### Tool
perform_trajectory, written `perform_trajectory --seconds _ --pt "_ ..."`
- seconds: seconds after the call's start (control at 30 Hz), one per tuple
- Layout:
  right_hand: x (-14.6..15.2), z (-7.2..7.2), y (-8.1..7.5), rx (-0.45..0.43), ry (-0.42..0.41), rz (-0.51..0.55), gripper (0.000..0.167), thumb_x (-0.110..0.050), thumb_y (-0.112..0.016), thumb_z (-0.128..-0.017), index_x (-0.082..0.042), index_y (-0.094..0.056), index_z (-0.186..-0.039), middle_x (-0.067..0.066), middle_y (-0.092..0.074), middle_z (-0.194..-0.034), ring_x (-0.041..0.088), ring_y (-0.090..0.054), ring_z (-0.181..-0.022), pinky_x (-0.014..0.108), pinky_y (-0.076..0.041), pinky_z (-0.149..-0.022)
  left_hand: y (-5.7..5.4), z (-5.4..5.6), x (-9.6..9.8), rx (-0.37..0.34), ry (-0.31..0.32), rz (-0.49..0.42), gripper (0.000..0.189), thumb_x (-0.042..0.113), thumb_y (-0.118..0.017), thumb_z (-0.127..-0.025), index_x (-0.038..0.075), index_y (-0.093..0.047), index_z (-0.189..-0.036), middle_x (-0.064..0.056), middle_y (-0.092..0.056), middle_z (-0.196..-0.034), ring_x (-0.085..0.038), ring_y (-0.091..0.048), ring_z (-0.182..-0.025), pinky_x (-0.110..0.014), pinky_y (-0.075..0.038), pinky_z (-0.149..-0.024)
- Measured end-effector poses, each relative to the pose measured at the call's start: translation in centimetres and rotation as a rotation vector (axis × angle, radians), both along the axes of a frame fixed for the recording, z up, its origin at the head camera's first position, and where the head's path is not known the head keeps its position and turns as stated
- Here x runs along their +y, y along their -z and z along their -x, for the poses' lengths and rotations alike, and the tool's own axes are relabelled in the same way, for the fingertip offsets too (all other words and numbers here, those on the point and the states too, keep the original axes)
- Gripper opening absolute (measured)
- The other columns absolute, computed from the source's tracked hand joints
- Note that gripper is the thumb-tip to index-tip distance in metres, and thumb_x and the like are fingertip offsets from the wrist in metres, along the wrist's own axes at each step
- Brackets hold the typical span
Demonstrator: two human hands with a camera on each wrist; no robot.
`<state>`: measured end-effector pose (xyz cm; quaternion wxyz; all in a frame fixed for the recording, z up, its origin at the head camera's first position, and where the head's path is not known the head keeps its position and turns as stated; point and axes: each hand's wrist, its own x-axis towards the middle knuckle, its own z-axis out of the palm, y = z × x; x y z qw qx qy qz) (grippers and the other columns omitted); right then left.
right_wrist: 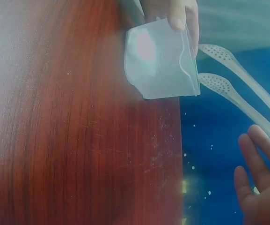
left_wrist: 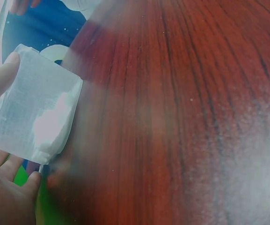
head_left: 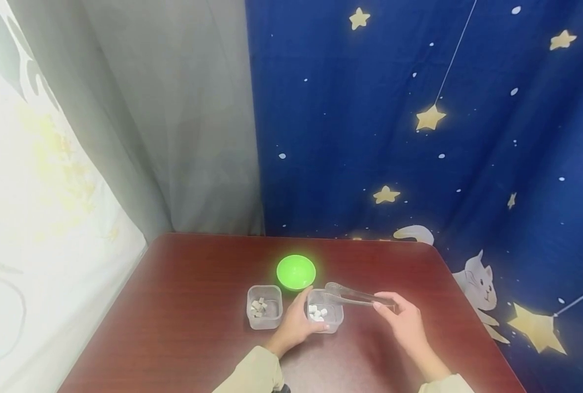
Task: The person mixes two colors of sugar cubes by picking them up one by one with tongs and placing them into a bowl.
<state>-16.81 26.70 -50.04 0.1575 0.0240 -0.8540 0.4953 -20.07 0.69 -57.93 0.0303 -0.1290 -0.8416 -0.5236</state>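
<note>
My left hand (head_left: pixel 293 326) grips a clear plastic container (head_left: pixel 334 323) by its sides, thumb at the near side and fingers at the far one. White pieces (head_left: pixel 317 313) lie inside, toward its left. In the left wrist view, the thumb presses along the wall of the container (left_wrist: pixel 32 108). My right hand (head_left: pixel 405 321) holds clear tongs (head_left: pixel 360 297) near their rear end, their arms spread apart. Perforated heads show on the tongs (right_wrist: pixel 240 93) in the right wrist view, close by the container's rim. Nothing shows between the heads.
Left of my left hand stands a second clear container (head_left: pixel 264 323) with several greyish-beige cubes (head_left: pixel 259 307). A bright green bowl (head_left: pixel 296 272) sits just behind the two containers. The dark red wooden table (head_left: pixel 198 327) ends at a gray and a starry blue curtain (head_left: pixel 331 164).
</note>
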Motion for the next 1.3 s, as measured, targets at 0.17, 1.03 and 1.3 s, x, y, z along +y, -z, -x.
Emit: perform_trajectory --seconds 0.17,1.03,1.3 --pt "-0.4 -0.2 0.2 -0.005 -0.051 0.013 0.021 -0.015 -0.077 -0.083 -0.013 -0.072 -0.103 -0.002 -0.072 -0.083 0.009 -0.066 -0.073 0.025 -0.050 -0.063 -0.2 0.1 0.0 -0.014 0.006 0.004 0.108 0.039 -0.090 -0.061 0.007 -0.036 -0.148 -0.010 -0.046 -0.144 -0.029 -0.046 -0.127 -0.050 -0.035 -0.105" --pt "-2.1 1.0 1.6 -0.009 -0.100 -0.104 0.021 -0.014 -0.079 -0.080 -0.014 -0.073 -0.100 -0.004 -0.072 -0.085 0.009 -0.065 -0.073 0.028 -0.052 -0.067 -0.3 -0.1 0.0 -0.011 0.019 -0.020 0.102 0.034 -0.090 -0.062 0.007 -0.039 -0.146 -0.006 -0.054 -0.134 -0.023 -0.053 -0.119 -0.046 -0.039 -0.104" --pt "-2.4 1.7 1.8 0.030 -0.094 -0.161 0.021 -0.013 -0.081 -0.078 -0.016 -0.073 -0.098 -0.005 -0.073 -0.086 0.012 -0.068 -0.076 0.032 -0.053 -0.069 -0.4 -0.1 0.0 -0.006 0.027 -0.024 0.096 0.031 -0.091 -0.063 0.013 -0.042 -0.143 -0.004 -0.057 -0.129 -0.021 -0.055 -0.115 -0.045 -0.040 -0.102"
